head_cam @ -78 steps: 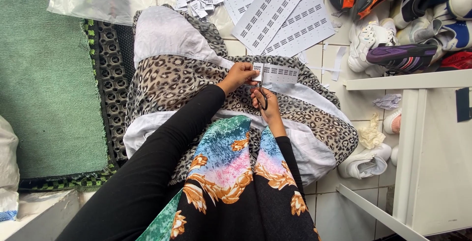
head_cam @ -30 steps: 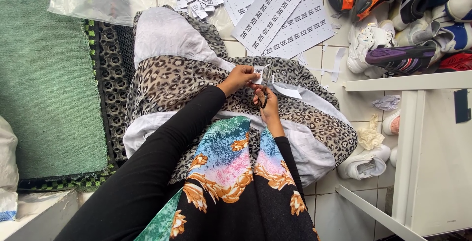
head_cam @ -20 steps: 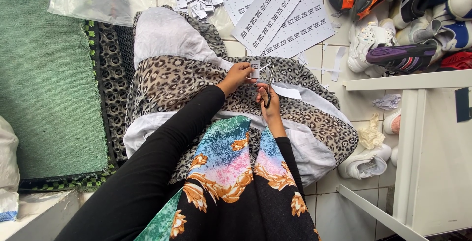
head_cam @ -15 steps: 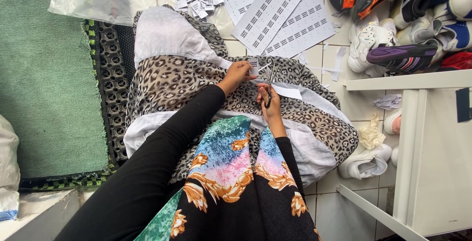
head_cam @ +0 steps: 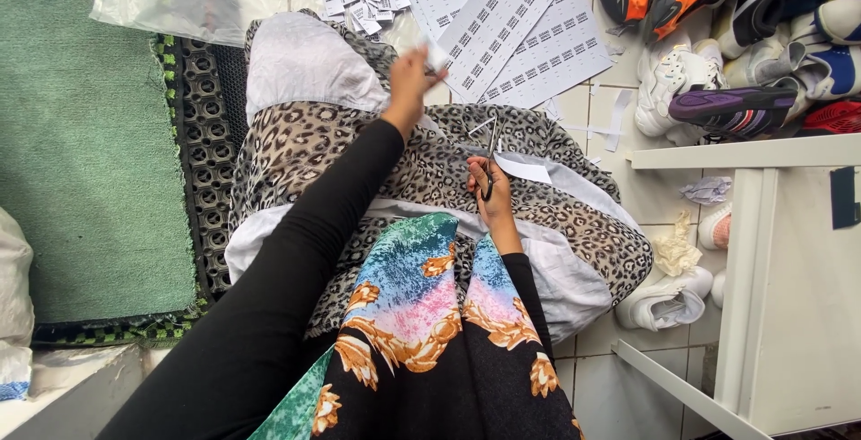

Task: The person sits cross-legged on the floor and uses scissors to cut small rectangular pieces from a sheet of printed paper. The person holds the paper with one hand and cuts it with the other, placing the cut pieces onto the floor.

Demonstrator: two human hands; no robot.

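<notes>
A small white paper label (head_cam: 437,54), just snipped free by the look of it, is pinched between the fingertips of the left hand (head_cam: 414,70), which is stretched out over the far edge of the lap toward the loose heap of cut white labels (head_cam: 366,2) lying on the tiled floor (head_cam: 628,193). The left hand is closed on that slip and hangs above the floor, near the heap but not over it.

The right hand (head_cam: 489,189) rests on the lap with its fingers clamped through the handles of a pair of metal scissors (head_cam: 491,148), blades pointing away from the body and only slightly apart. Just beside the blades lies a white paper strip (head_cam: 522,168) on the leopard-print cloth (head_cam: 359,144) that covers the knees.

Beyond the lap, large white sheets printed with rows of dark labels (head_cam: 511,27) are spread on the floor. To the left are a green mat (head_cam: 81,135) and a black rubber grid mat (head_cam: 202,135); to the right, a pile of sports shoes (head_cam: 735,36) and a white frame (head_cam: 744,252).

The step in hand seems to be setting aside a cut label. Judging from this, the next move calls for releasing the slip onto the heap, then bringing the left hand to the strip to steady it for the blades.
</notes>
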